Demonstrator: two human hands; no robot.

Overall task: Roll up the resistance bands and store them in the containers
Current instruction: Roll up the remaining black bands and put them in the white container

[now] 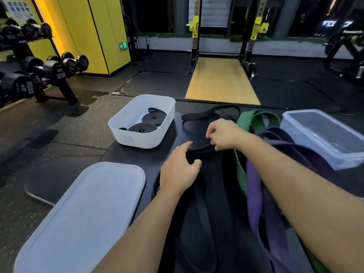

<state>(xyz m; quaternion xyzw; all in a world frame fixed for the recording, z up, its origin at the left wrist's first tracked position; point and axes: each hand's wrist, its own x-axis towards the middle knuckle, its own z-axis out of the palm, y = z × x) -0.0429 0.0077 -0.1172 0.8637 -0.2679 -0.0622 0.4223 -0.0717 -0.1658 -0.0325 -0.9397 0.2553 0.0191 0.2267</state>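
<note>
Black band (202, 152) lies right of the tub (126, 133), left hand (177, 170) gripping it, right hand (224, 134) pinching it, rolling barely begun. Two rolls (141, 128) sit inside; green band (254, 119), purple band (256, 186) lie loose.

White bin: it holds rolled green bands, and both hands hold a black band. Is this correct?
Not fully. The head view shows that the rolled bands in the white bin are black, not green; the green band lies unrolled outside it. The left hand and right hand do hold a black band.
</note>
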